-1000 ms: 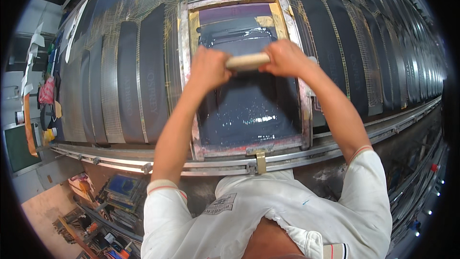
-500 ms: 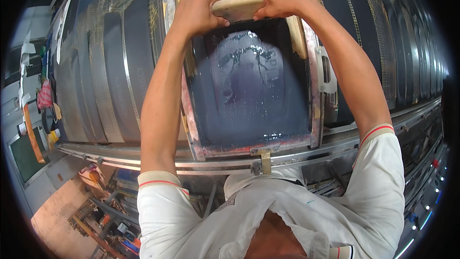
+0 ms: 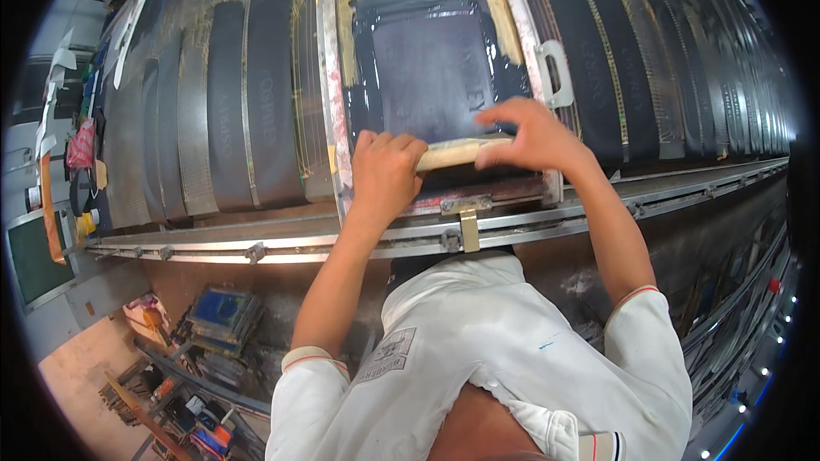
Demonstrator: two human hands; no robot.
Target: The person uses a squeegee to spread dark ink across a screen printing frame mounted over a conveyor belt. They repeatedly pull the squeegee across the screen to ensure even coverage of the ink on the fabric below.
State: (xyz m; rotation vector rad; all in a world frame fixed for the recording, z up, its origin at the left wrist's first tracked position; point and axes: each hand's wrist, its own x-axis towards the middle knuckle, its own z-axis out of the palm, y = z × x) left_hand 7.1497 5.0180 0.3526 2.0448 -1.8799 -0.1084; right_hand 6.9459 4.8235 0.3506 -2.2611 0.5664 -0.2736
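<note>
A squeegee (image 3: pixel 450 154) with a pale wooden handle lies across the near part of a screen-printing frame (image 3: pixel 331 90). My left hand (image 3: pixel 386 171) is closed round the squeegee's left end. At its right end my right hand (image 3: pixel 547 141) is open, fingers stretched out above the handle and the thumb close against it. The frame's mesh (image 3: pixel 423 64) shows a greyish rectangle, with glossy dark ink along its sides and far edge. Yellowish tape (image 3: pixel 500 13) runs along the inner border. The squeegee's blade is hidden below the handle.
A metal rail (image 3: pixel 359 245) with small clamps runs along the table's near edge. Dark fabric panels (image 3: pixel 272 102) lie in rows left and right of the frame. A white handle (image 3: pixel 555 74) sticks out from the frame's right side. Stacked frames (image 3: pixel 224 312) stand low at left.
Both hands and the squeegee have come from the frame's far end to its near end. The right hand's fingers have opened off the handle. Ink pooled mid-mesh has been drawn away.
</note>
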